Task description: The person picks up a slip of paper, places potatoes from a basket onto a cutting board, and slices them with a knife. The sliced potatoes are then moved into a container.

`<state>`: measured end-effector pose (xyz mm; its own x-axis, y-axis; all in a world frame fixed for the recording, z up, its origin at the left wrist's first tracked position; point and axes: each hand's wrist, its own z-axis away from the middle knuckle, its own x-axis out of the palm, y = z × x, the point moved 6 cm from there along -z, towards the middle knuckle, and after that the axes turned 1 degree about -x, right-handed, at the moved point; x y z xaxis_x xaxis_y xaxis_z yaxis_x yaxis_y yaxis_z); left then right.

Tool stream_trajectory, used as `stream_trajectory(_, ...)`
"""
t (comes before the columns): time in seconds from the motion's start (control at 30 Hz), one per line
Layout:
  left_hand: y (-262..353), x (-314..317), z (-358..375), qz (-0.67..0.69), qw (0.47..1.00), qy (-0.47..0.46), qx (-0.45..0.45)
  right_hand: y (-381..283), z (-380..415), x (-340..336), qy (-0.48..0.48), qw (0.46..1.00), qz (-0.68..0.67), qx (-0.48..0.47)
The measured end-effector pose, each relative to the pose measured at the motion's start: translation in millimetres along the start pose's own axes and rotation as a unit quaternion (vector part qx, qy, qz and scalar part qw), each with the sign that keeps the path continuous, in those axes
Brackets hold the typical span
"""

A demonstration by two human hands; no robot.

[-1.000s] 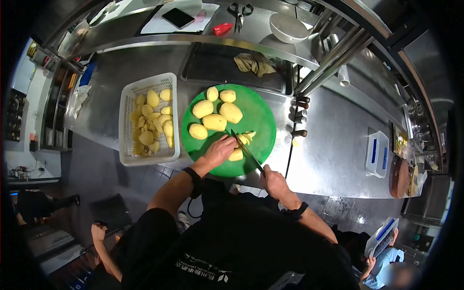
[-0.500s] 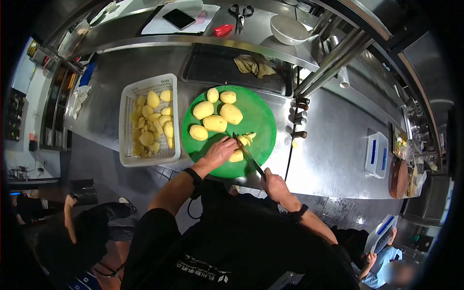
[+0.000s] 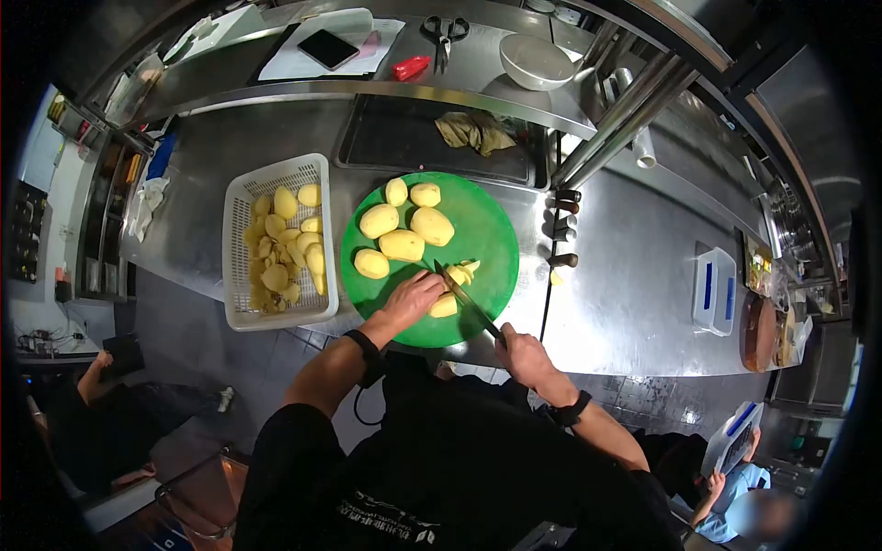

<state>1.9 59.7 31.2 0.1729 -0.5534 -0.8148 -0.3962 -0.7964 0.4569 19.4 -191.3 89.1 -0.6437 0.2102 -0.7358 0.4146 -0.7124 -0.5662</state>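
A round green cutting board (image 3: 490,230) lies on the steel counter. My left hand (image 3: 413,300) is closed on a peeled potato (image 3: 444,306) near the board's front edge. In my right hand (image 3: 525,356) is the handle of a knife (image 3: 470,301), whose blade slants up and left across the board, against the potato. Thin potato slices (image 3: 464,272) lie beside the blade. Several whole peeled potatoes (image 3: 401,245) sit on the board's back left part. Left of the board, a white perforated basket (image 3: 323,188) holds many potato pieces.
Knives with dark handles (image 3: 567,261) stand in a row right of the board. Behind it is a black tray (image 3: 390,138) with a crumpled cloth (image 3: 475,133). A bowl (image 3: 536,62), scissors (image 3: 445,39) and a phone (image 3: 328,50) rest on the shelf. People stand at lower left and right.
The whole view has shifted slightly, with the board lower and a little left. Both hands keep their hold on the potato and knife. The person at lower left has moved.
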Motion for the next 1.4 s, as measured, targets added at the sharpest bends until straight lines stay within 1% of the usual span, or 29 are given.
stream_trajectory(0.07,2.5,-4.0,-1.9,-0.005,1.000,0.009,0.006,-25.4,8.9,-32.3,-0.040,0.999,0.005,0.031)
stream_trajectory(0.1,2.1,-1.6,-1.2,-0.007,1.000,0.010,0.007,-24.5,12.4,-34.7,-0.035,0.999,0.004,0.022)
stream_trajectory(0.2,0.0,0.4,2.8,-0.012,1.000,0.018,0.006,-5.4,9.8,-6.1,-0.035,0.999,-0.005,0.034)
stream_trajectory(0.23,1.0,-1.2,2.5,-0.010,1.000,0.024,0.006,-0.5,4.4,7.3,-0.020,1.000,0.001,0.019)
stream_trajectory(0.27,1.6,-3.0,1.5,-0.008,1.000,0.029,0.007,9.8,2.9,15.5,-0.024,0.999,0.002,0.026)
stream_trajectory(0.33,0.9,-3.2,1.1,-0.008,1.000,0.022,0.007,8.0,-0.8,12.5,-0.030,0.999,0.005,0.041)
stream_trajectory(0.37,1.8,-3.3,1.9,-0.008,1.000,0.018,0.007,6.0,-0.3,5.6,-0.028,0.999,0.001,0.028)
stream_trajectory(0.47,2.0,-4.5,2.0,-0.011,1.000,0.008,-0.002,-12.9,4.7,-20.8,-0.046,0.998,0.009,0.030)
stream_trajectory(0.5,1.7,-3.9,2.1,-0.011,1.000,0.026,0.007,-18.3,8.4,-28.4,-0.036,0.999,0.008,0.011)
stream_trajectory(0.6,-1.1,1.4,5.2,-0.020,1.000,0.018,-0.003,-23.9,16.2,-37.8,-0.035,0.999,0.012,0.009)
stream_trajectory(0.8,5.9,-8.1,0.2,-0.019,1.000,0.024,0.007,-13.3,18.1,-27.3,-0.020,1.000,-0.006,-0.005)
stream_trajectory(1.0,2.6,-2.5,1.3,-0.037,0.999,0.013,0.010,-7.6,15.6,-24.4,-0.039,0.999,-0.027,0.018)
stream_trajectory(1.1,4.5,-6.6,-0.5,-0.025,1.000,0.013,0.001,2.9,14.5,-11.7,-0.037,0.999,-0.034,-0.004)
stream_trajectory(1.2,6.8,-6.4,1.8,-0.024,1.000,0.000,-0.001,11.0,12.6,1.3,-0.029,0.997,-0.077,0.000)
stream_trajectory(1.23,5.9,-8.4,-0.2,-0.025,1.000,0.002,0.004,20.3,11.3,7.5,-0.045,0.997,-0.064,0.027)
stream_trajectory(1.33,4.8,-10.5,-5.2,-0.023,1.000,0.007,0.019,23.3,9.9,2.3,-0.040,0.997,-0.053,0.029)
stream_trajectory(1.37,3.2,-8.2,-6.7,-0.019,1.000,0.001,0.017,30.9,8.1,2.1,-0.026,0.997,-0.073,0.010)
stream_trajectory(1.4,3.9,-7.7,-6.9,-0.015,1.000,-0.005,0.011,16.8,11.6,-18.2,-0.022,0.997,-0.068,0.014)
